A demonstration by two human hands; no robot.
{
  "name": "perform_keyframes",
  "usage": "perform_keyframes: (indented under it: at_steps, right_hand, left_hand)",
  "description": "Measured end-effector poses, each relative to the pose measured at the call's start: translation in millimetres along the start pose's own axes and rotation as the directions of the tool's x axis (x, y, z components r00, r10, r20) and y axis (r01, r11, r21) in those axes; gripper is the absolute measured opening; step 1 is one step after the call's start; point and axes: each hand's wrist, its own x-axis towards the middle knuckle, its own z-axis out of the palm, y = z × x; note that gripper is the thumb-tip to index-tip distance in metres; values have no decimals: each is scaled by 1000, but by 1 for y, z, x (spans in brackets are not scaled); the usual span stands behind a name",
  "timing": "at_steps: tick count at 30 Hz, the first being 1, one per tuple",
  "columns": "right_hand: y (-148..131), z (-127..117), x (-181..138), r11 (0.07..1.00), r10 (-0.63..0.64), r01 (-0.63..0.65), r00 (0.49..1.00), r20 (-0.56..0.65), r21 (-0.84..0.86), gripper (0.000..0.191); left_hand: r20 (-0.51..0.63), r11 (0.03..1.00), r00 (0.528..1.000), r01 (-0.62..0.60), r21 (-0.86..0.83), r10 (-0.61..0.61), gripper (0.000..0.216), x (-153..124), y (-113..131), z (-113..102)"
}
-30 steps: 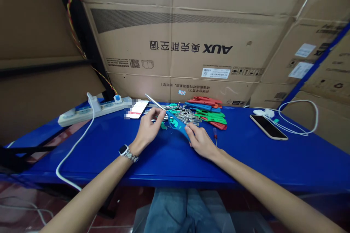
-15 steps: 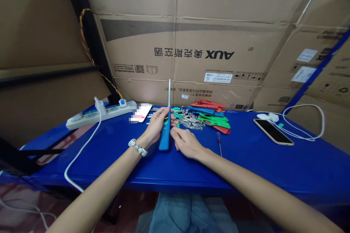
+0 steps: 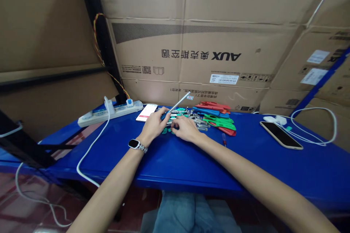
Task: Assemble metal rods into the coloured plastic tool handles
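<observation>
A blue-handled tool [image 3: 179,102] is held above the table by the left hand [image 3: 154,125], its fingers closed round the handle and the metal rod slanted up to the right. The right hand [image 3: 185,128] is curled low by the green pieces [image 3: 164,130]; whether anything is gripped cannot be told. The way beyond is crowded by a pile of metal parts [image 3: 202,119], flanked by a lit phone [image 3: 147,112] on the left and coloured handles [image 3: 218,118] on the right, and is closed off by a cardboard wall [image 3: 153,93]. Blue table top [image 3: 175,164] is seen between the forearms, down to the front edge. Half a second ago, the rod was pointed nearly straight up.
</observation>
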Motion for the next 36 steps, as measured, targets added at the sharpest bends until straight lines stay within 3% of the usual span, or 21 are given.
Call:
perform_keyframes:
  at_steps: [7,12,16,18,21,24,27,32,36]
  right_hand:
    - [12,-1,-11,996,-22,19,999,40,91,14]
    - [19,-1,-18,987,-42,38,999,24,158,9]
    - [26,-4,-21,949,-46,49,999,-19,310,8]
    - [34,-7,-23,885,12,33,996,-94,464,13]
    - [49,-9,-32,717,224,-38,958,-179,696,37]
    - [58,-9,-41,484,433,-173,899,-62,858,48]
    - [52,-6,-46,297,439,-228,895,80,927,52]
    - [38,-9,-46,185,379,-178,920,97,967,55]
    - [48,-17,-46,168,452,-133,891,44,977,54]
  left_hand:
    - [41,996,999,-11,87,7,34,-2,2,-1]
    - [74,966,997,-28,255,10,32,-4,8,-2]
    - [104,928,994,-66,367,29,31,-7,13,-1]
    - [128,916,991,-89,391,42,31,-8,15,1]
    - [192,912,979,-141,385,70,31,-9,16,5]
    - [269,921,958,-189,341,97,30,-10,15,9]
    - [294,933,950,-195,303,103,30,-12,14,12]
    - [316,928,939,-232,292,135,28,-15,14,10]
    - [312,919,936,-260,294,165,29,-14,12,8]
